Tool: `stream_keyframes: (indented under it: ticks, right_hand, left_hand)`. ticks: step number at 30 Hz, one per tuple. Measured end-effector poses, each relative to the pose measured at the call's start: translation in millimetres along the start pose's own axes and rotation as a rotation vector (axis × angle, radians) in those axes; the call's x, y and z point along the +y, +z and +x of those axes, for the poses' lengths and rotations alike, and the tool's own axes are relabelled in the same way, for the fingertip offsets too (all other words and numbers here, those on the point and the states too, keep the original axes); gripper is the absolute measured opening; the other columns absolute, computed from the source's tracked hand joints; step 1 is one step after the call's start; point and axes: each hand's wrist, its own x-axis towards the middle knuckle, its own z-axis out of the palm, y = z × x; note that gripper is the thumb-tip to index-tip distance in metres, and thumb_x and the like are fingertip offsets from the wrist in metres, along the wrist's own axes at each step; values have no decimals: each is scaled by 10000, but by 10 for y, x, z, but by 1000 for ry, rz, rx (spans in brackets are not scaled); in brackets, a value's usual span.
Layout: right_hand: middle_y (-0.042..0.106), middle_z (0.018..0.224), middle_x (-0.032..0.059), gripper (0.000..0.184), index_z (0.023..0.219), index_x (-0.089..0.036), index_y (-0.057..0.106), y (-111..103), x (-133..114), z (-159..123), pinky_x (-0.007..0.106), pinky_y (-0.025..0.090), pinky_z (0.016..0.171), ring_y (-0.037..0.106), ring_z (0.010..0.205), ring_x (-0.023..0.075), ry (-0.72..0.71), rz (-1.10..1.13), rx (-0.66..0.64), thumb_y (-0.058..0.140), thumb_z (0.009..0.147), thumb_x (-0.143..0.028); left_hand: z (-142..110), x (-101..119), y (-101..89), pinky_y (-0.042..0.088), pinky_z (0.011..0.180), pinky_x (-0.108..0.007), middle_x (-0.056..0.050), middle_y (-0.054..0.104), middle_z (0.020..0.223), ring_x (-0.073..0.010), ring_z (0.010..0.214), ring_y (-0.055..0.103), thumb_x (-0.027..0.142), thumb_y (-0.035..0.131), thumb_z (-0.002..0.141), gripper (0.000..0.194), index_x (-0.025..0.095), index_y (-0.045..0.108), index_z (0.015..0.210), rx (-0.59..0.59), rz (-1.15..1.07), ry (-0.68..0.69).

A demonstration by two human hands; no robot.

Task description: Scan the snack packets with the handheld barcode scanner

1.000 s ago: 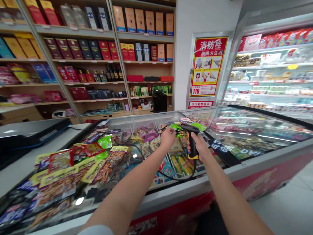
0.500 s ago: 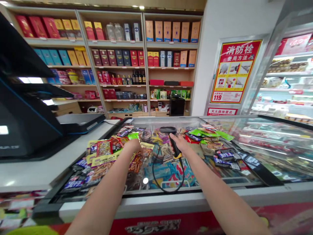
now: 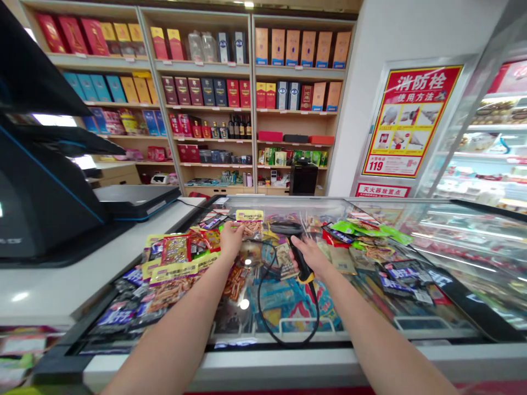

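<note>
My left hand (image 3: 231, 239) pinches the near edge of a snack packet (image 3: 250, 224) with a yellow top band, held up above the glass freezer lid (image 3: 247, 285). In my right hand (image 3: 309, 257) is a black and yellow barcode scanner (image 3: 303, 260), its fingers closed round the handle and its head close to the packet's right side. From the handle a black cable (image 3: 263, 307) loops down over the glass. Under my left forearm lies a pile of snack packets (image 3: 175, 269). More packets, green and dark purple (image 3: 401, 274), lie to the right of my right hand.
On the left, a white counter (image 3: 49, 291) carries a dark checkout machine (image 3: 41, 181) and a flat scale (image 3: 138, 200). Shelves of boxes (image 3: 201, 90) stand behind the freezer. A glass-fronted display case (image 3: 489, 148) is at the right.
My left hand has lifted the yellow-banded packet up beside the scanner head. My right hand still grips the scanner. The view has shifted slightly left.
</note>
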Motion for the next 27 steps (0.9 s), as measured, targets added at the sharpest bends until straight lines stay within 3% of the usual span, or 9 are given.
stream_keyframes:
  ticks: [9,21,27]
  right_hand:
    - [535,513,-48,383,714,-211,469,81,-8,-75,213,414,352,467,355,87,60,-59,-52,610,711,-567]
    - [531,510,-59,417,716,-200,459,112,48,-52,201,410,324,469,351,80,36,-76,-88,619,709,-584]
    - [532,503,-62,395,730,-192,460,69,-12,-37,185,410,323,476,346,74,75,-78,-96,604,749,-559]
  left_hand:
    - [-89,87,-52,476,768,-297,-68,691,852,-188,802,658,296,609,727,191,165,577,862,129,-57,-43]
    - [-99,97,-74,481,774,-314,-62,691,804,-200,798,661,304,621,723,202,169,587,869,143,-32,-52]
    - [-109,105,95,492,711,-305,-50,671,762,-197,750,653,316,656,694,203,164,569,797,141,-90,-78]
